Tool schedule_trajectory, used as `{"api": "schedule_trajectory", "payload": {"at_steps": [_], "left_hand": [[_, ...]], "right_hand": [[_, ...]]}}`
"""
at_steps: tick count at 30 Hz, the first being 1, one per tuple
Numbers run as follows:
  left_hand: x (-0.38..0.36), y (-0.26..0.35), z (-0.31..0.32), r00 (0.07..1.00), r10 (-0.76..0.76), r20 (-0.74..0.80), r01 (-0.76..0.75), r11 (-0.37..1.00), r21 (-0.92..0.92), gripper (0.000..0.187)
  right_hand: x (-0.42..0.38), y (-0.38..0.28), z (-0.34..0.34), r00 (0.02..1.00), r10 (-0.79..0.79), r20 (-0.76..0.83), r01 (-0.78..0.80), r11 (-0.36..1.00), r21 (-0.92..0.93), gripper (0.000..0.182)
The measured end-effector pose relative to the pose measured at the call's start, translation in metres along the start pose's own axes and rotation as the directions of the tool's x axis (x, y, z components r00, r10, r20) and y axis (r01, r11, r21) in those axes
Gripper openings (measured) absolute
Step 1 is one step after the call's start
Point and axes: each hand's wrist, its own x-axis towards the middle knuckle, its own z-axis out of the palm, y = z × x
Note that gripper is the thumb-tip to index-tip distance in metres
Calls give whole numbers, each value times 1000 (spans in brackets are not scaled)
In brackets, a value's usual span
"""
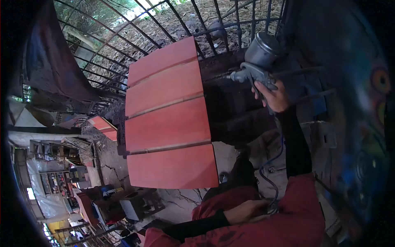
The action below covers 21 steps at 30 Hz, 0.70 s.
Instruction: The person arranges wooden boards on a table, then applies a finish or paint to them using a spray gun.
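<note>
Through the head camera, I look down on four red boards (168, 124) lying side by side, with narrow brownish strips showing between them. The lowest one has a darker patch at its bottom right corner.

My right hand (275, 95) is outstretched past the boards' right edge, fingers curled around the handle of a grey spray gun (260, 76). The gun has a metal cup (263, 50) on top, tilted slightly, and its nozzle points left, level with the second board from the top and apart from its right edge. I cannot tell how far the trigger is pressed.

A dark hose (267, 176) curves down toward my lap. There my left hand (243, 211) lies with fingers partly bent, close to the hose; I cannot tell whether it grips it.

Metal bars (177, 16) stand beyond the boards' top edge. Off their left edge is a smaller red panel (104, 126), above a cracked floor (110, 161).
</note>
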Motion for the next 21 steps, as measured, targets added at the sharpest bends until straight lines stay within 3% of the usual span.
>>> {"api": "schedule_trajectory", "payload": {"at_steps": [2, 6, 10, 12, 14, 15, 18, 20, 21], "left_hand": [[2, -3, -9, 996, 2, -86, -4, 1000, -26, 54], [1, -4, -24, 957, 27, -290, 0, 996, 93, 62], [-5, 1, -32, 903, 110, -416, -69, 991, 113, 61], [-13, -1, -33, 884, 143, -446, -113, 989, 94, 61], [-22, -2, -35, 961, 48, -272, -70, 995, -71, 56], [-28, -5, -33, 958, 59, -280, -84, 994, -77, 56], [-48, -19, -31, 986, 93, -141, -98, 995, -27, 46], [-66, -29, -32, 998, 57, -2, -57, 998, 22, 34], [-77, -41, -31, 993, 113, 32, -116, 979, 167, 28]], "right_hand": [[51, 7, 1, 999, -20, -45, 20, 1000, -2, 18], [125, 15, 6, 993, -27, -119, 19, 998, -65, 24], [152, 14, 11, 985, -95, -144, 81, 992, -98, 28], [145, 5, 17, 964, -118, -236, 115, 993, -27, 28], [120, -18, 21, 980, -27, -195, 51, 992, 117, 35], [97, -36, 26, 986, -32, -162, 45, 996, 77, 40], [21, -76, 40, 993, -21, -118, 19, 1000, -12, 53], [-32, -85, 56, 968, -156, -199, 154, 988, -23, 51], [-62, -90, 61, 968, -144, -204, 138, 989, -47, 53]]}}
